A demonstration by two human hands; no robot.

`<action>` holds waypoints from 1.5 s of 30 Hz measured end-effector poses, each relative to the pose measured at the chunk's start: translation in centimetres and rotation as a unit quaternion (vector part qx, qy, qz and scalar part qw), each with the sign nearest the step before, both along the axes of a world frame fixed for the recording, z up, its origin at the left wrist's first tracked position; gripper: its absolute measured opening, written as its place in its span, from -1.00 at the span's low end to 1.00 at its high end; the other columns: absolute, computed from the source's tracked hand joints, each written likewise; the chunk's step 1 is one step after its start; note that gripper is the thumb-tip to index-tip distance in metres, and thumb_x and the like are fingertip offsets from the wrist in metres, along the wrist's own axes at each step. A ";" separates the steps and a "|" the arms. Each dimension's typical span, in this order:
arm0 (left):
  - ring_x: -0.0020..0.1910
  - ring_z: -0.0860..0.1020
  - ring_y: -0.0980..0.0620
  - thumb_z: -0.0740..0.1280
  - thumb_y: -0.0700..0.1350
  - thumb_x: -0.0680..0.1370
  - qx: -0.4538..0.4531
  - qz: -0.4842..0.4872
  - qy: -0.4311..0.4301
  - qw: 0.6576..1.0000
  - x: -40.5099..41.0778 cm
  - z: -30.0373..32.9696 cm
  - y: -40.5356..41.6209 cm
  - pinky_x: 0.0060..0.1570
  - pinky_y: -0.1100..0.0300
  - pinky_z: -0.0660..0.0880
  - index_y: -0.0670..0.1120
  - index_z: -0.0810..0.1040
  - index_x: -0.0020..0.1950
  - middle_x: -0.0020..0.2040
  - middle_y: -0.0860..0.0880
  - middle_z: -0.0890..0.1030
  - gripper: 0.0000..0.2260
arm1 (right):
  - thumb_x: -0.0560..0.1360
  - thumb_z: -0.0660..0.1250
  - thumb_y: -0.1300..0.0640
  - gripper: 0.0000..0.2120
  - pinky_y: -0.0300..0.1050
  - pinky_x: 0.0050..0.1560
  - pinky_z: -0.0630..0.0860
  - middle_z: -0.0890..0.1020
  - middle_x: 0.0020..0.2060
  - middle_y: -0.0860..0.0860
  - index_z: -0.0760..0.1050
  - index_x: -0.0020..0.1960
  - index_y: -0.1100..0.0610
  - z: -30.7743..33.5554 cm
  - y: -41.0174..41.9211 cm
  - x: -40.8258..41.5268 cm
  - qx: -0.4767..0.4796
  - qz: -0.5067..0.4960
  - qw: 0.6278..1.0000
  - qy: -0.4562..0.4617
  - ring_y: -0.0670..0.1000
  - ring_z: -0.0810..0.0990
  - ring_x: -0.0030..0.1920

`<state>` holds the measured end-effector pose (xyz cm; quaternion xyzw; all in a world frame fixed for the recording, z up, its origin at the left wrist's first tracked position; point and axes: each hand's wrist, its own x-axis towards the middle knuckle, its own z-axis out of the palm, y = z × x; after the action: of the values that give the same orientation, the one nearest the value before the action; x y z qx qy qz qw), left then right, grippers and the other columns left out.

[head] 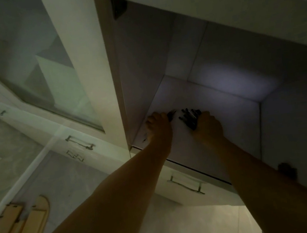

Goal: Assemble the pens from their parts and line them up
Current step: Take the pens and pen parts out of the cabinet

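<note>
1. Fingers: left hand (157,124) is curled round one dark pen piece (171,114), which pokes out past its knuckles toward the right. Right hand (207,122) lies against the near end of a dark cluster of pens (189,118); whether its fingers are curled round them or just flat on them I cannot tell (too dim, fingers hidden behind the hand).
2. Pens sit on the white shelf surface (226,106) inside the cabinet recess, fanned out and not parallel, between the two hands and nearer the right one.
3. Likely step: squaring the cluster into a row, or adding the left-hand piece to it.
4. To do it well: keep the right hand as a flat stop on the pen ends, bring the left piece in alongside, then push the ends flush.
5. Risk: round barrels may roll toward the shelf's front edge (195,167), with drawer handle (186,183) and floor below.
6. Light is poor; check caps by feel.
</note>
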<state>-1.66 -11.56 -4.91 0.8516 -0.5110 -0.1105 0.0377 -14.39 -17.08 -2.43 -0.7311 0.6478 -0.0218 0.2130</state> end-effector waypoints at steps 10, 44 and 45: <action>0.22 0.49 -0.22 0.15 -0.13 0.63 -0.062 0.100 0.180 0.977 0.7 0.1 3.0 0.13 -0.01 0.47 -0.23 0.08 0.48 0.32 -0.25 0.39 -0.53 | 0.49 0.39 0.18 -0.51 -0.11 -0.03 0.51 0.55 0.22 0.22 0.36 0.37 0.26 0.8 1.6 -1.1 0.044 -0.007 0.999 -0.026 0.22 0.57 0.15; -0.31 0.49 -0.22 0.16 -0.05 0.65 -0.297 0.696 0.344 0.556 14.0 -5.8 80.7 -0.29 -0.05 0.44 -0.23 0.41 0.22 -0.25 -0.16 0.46 -0.72 | 0.31 0.39 0.28 -0.94 -0.22 -0.45 0.46 0.60 -0.52 0.08 0.57 -0.33 0.27 -2.8 58.9 28.1 0.358 0.332 0.871 -0.059 -0.02 0.54 -0.55; -0.24 0.51 -0.31 0.16 -0.06 0.65 -0.304 0.713 0.336 0.535 13.5 -6.0 83.5 -0.26 -0.12 0.48 -0.25 0.40 0.24 -0.23 -0.22 0.46 -0.71 | 0.31 0.39 0.29 -0.96 -0.23 -0.46 0.46 0.61 -0.51 0.08 0.58 -0.29 0.28 -3.0 61.5 29.0 0.362 0.353 0.861 -0.047 -0.03 0.55 -0.55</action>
<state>11.80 71.93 -10.89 0.7714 0.3131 -0.1633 0.5294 14.58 44.42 -5.41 -0.7801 0.2980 0.2565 0.4867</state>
